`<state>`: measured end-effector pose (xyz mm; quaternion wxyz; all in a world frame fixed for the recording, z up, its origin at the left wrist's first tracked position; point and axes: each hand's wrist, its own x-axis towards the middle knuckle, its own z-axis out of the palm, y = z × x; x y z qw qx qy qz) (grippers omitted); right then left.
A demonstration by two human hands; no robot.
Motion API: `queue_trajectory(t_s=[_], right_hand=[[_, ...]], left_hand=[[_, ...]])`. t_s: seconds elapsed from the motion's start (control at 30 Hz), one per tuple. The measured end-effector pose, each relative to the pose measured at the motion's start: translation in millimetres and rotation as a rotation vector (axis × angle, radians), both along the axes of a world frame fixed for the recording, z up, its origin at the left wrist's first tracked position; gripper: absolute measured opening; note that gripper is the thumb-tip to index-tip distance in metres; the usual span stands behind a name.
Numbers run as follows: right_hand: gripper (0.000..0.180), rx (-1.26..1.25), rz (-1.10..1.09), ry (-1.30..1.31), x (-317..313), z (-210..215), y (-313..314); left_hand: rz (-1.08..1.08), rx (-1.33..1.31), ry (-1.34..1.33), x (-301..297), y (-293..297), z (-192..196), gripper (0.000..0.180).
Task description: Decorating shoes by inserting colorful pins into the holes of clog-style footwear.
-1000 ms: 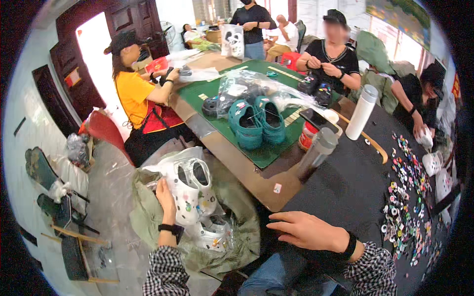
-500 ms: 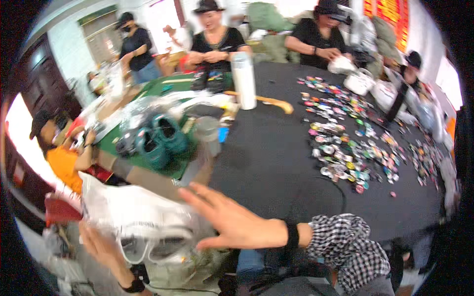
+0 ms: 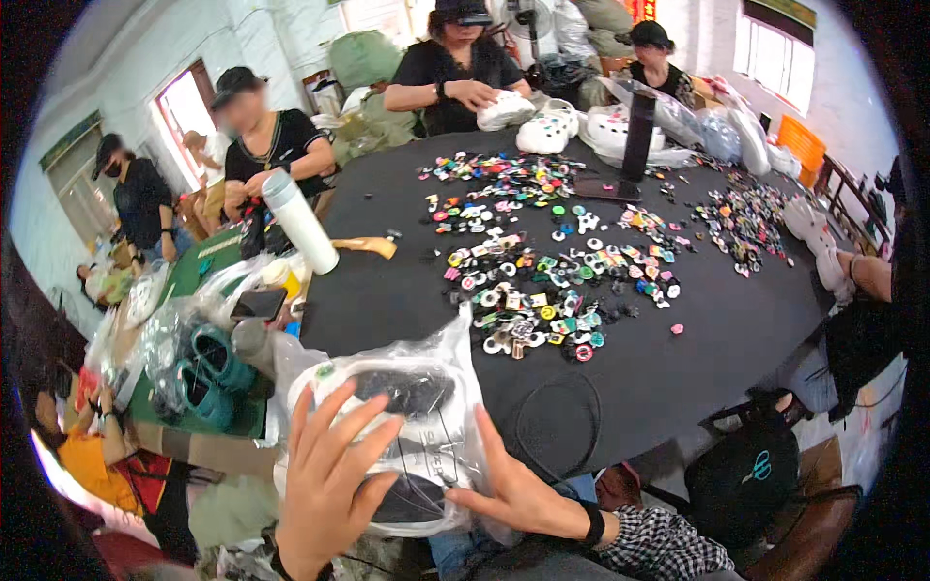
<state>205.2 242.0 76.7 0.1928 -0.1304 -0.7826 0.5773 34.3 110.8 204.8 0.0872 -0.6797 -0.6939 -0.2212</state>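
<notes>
A clear plastic bag (image 3: 417, 426) with a white clog-type shoe and dark parts inside rests on the near edge of the black round table (image 3: 387, 290). My left hand (image 3: 325, 484) lies spread on the bag's left side, fingers apart and pressing on it. My right hand (image 3: 518, 494), with a black wristband and checked sleeve, holds the bag's right lower edge. Just beyond the bag lies a spread of several small colourful shoe charms (image 3: 542, 281).
A white bottle (image 3: 300, 223) and a tall black bottle (image 3: 637, 136) stand on the table. Teal clogs in plastic (image 3: 208, 373) lie on a green table at left. White clogs (image 3: 542, 131) sit at the far side. Several people sit around the table.
The view has swung right onto the black table. The bagged white shoe, held low at my left before, now lies on the table edge under both hands.
</notes>
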Motion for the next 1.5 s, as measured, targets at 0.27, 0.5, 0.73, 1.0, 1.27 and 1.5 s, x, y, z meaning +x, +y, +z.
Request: queue_trajectory(t_s=[0.27, 0.5, 0.73, 1.0, 1.27, 1.5], right_hand=[[0.073, 0.041, 0.067, -0.069, 6.3, -6.2, 5.9], [0.071, 0.163, 0.098, -0.081, 31.9, -2.3, -10.3], [0.078, -0.017, 0.099, -0.148, 25.3, 8.7, -17.5], [0.062, -0.009, 0.043, 0.012, 15.2, -12.4, -29.9], [0.023, -0.370, -0.100, 0.070, 21.3, -16.8, -34.9], [0.020, -0.479, -0.034, 0.048, 24.8, -16.3, -61.5]], left_hand=[[0.485, -0.040, -0.179, 32.9, -109.3, -94.3, 0.082], [0.359, 0.290, 0.003, -8.7, -84.2, -151.5, 0.075], [0.410, -0.077, 0.003, -40.7, -51.7, -113.0, 0.083], [0.311, 0.010, -0.100, -78.5, -50.7, -142.7, 0.100], [0.462, 0.243, -0.242, 4.3, -55.6, -135.2, 0.056], [0.175, 0.136, -0.979, 79.5, -94.1, -152.6, 0.039]])
